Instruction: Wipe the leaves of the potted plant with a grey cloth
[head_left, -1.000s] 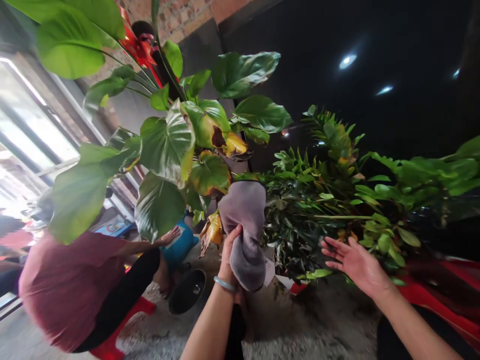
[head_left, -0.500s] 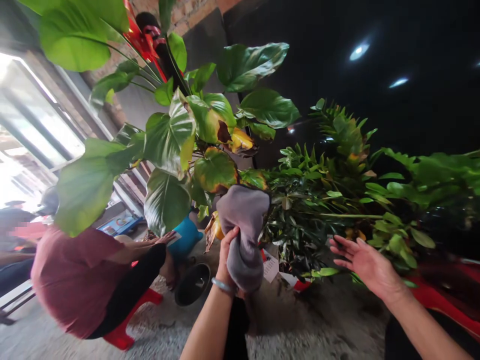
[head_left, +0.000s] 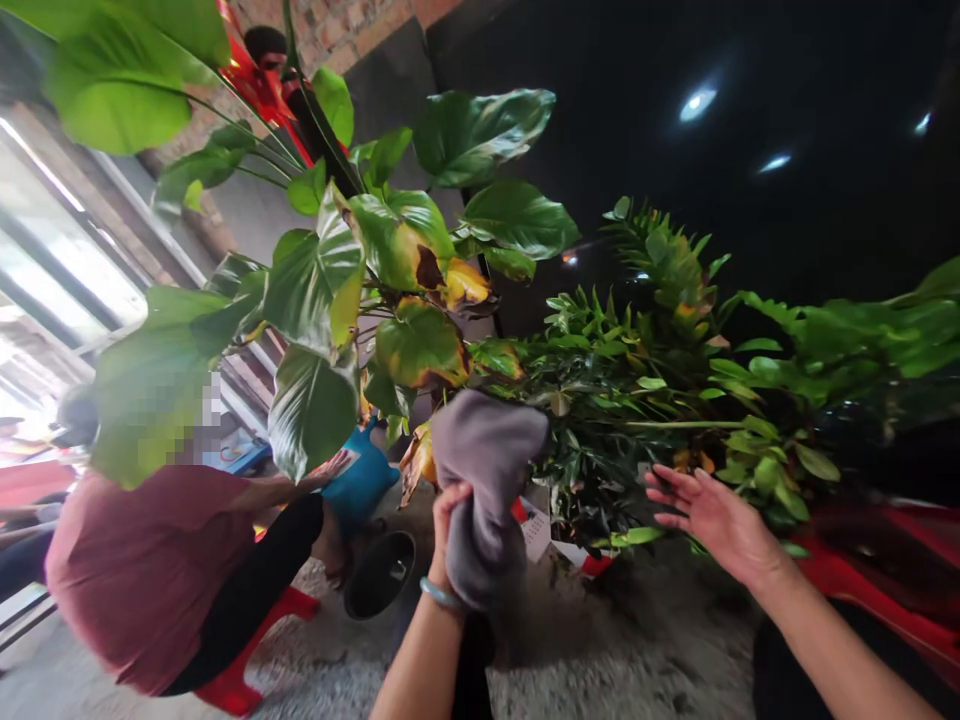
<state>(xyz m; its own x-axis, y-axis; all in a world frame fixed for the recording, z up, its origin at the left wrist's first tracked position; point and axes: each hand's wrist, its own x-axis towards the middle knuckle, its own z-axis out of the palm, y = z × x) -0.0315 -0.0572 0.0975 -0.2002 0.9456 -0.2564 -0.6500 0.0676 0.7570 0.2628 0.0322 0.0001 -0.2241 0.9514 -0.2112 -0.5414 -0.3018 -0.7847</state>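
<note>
A black tub [head_left: 375, 582] sits on the floor [head_left: 630, 660], just right of a person in a pink shirt [head_left: 150, 580] who sits on a red stool [head_left: 232, 685]. The tub is round and its top is open, but its inside is too dark to tell what is in it, past one small pale spot. Behind it is a blue thing [head_left: 364, 480], and the other person's hand [head_left: 330, 470] is at its top; it is hard to tell what it is. The pots of the plants are hidden by leaves. The left hand [head_left: 450, 520] is closed around the middle of a gray cloth [head_left: 491, 450]. The cloth's top flops out wide over the fist, and the rest hangs down below. It is in front of the big plant [head_left: 315, 290], near a droopy yellow and brown leaf [head_left: 421, 462]. The left arm reaches up and forward, with a pale bangle [head_left: 442, 594] on the wrist. The right hand [head_left: 705, 515] is wide open, with the fingers spread and a bit bent, and it holds nothing that shows. It points in toward the dark bush [head_left: 600, 440], and its arm slants in from the low right, by a red thing [head_left: 877, 590].
</note>
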